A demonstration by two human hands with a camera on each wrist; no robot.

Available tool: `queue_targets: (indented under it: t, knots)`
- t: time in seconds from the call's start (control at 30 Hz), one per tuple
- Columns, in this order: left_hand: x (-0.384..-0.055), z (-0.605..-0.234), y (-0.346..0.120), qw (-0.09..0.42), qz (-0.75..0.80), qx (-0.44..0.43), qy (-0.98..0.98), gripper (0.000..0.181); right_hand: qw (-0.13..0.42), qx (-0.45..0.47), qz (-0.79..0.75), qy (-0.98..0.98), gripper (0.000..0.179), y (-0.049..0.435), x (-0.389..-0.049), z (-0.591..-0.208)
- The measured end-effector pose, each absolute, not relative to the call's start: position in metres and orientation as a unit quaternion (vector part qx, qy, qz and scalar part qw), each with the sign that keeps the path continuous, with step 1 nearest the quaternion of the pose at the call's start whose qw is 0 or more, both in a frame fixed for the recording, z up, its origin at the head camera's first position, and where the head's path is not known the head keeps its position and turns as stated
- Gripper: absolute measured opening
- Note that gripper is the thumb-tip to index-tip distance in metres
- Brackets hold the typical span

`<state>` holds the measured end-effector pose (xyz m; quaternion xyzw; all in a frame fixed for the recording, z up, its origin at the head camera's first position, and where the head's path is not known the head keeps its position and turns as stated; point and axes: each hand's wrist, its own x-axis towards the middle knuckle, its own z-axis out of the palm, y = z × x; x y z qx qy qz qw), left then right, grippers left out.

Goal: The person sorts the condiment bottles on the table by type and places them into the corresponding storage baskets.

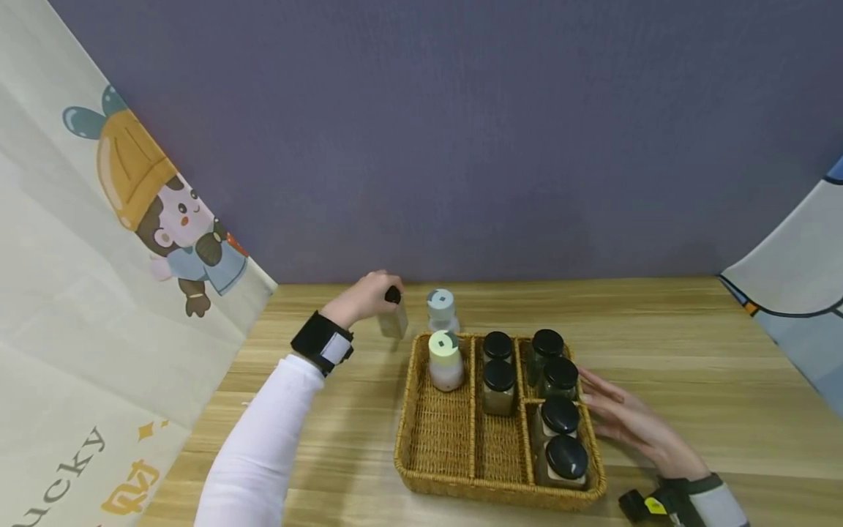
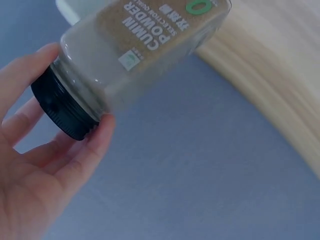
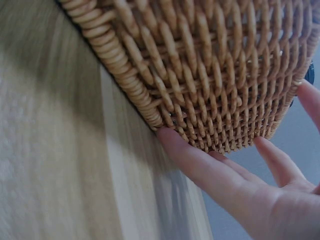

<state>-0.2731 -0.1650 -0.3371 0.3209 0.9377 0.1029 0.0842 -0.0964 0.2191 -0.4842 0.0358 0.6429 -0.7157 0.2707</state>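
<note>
My left hand grips a clear jar of cumin powder around its black cap. Thumb and fingertips wrap the cap and neck in the left wrist view. In the head view the jar is left of the wicker basket, near the back of the table. My right hand lies against the basket's right side. Its fingers are extended, with the tips on the woven wall. Inside the basket, a white-bodied bottle with a pale yellow cap stands in the left compartment.
Two black-capped jars stand in the middle compartment, and several more fill the right side. Behind the basket is a bottle with a white cap. A grey-blue panel rises at the wooden table's back edge.
</note>
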Motion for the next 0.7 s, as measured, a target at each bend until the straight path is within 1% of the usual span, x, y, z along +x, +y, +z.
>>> queue_targets:
  t: [0.2, 0.53, 0.7]
  knots:
    - [-0.258, -0.325, -0.159, 0.079, 0.086, 0.361, 0.925, 0.025, 0.261, 0.041, -0.72, 0.642, 0.066, 0.212, -0.08, -0.487]
    - [-0.245, -0.302, -0.153, 0.101, 0.089, 0.38, 0.915, 0.025, 0.265, 0.035, -0.72, 0.641, 0.066, 0.207, -0.078, -0.483]
    - [-0.243, -0.291, -0.151, 0.099, 0.088, 0.393, 0.91, 0.021, 0.261, 0.027, -0.716, 0.647, 0.066, 0.205, -0.078, -0.482]
